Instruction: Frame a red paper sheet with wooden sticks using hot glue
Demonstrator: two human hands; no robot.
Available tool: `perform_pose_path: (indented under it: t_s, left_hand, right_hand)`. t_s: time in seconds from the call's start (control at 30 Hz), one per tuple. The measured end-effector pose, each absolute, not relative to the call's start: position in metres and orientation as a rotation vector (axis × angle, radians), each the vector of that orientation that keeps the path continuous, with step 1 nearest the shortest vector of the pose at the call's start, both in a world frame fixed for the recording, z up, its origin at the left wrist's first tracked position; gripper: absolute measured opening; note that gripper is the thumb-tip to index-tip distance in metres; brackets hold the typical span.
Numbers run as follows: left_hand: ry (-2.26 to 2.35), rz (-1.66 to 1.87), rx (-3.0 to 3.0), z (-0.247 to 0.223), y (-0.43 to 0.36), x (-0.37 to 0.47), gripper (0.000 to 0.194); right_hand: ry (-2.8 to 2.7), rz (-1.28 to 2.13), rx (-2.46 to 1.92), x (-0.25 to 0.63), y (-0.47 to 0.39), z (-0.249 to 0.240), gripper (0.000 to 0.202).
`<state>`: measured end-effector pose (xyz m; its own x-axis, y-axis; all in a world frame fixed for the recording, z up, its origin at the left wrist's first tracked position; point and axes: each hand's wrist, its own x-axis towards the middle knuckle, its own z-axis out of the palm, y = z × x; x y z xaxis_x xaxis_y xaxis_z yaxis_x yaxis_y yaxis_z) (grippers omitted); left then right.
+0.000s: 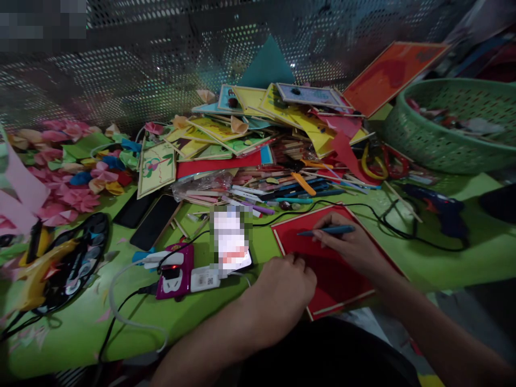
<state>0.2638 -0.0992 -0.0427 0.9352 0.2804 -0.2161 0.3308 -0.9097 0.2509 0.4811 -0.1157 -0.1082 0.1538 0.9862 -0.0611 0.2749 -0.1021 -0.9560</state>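
Observation:
A red card (338, 279) edged with thin pale sticks lies on the green table (226, 322) in front of me. My right hand (349, 248) is closed around a blue pen (337, 230), whose tip points left above the card's upper part. Curled fingers of my left hand (282, 293) rest on the card's left edge; whatever they grip, if anything, is hidden. Just left of the card sits a lit phone (236, 263), its screen blurred out.
A purple power strip (174, 273) with plugs and cables stands left. Behind are pens, sticks and a pile of framed cards (226, 134). A glue gun (439, 209) and green basket (451, 145) are right. Paper flowers (68, 188) and a yellow glue gun (40, 274) lie left.

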Motion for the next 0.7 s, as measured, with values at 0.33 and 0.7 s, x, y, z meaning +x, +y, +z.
perform_pose_path:
  t_s: [0.33,0.7]
  left_hand:
    - [0.447,-0.252,2.801,-0.0438,-0.0987,0.2636,0.014]
    - [0.460,-0.273,2.790,-0.0396,-0.0982,0.2651,0.016]
  right_hand:
    - [-1.280,1.016,-1.547,0.4832,-0.1161,-0.1121,0.028]
    - [-1.253,1.027,-1.530,0.4813,-0.1152,-0.1114,0.030]
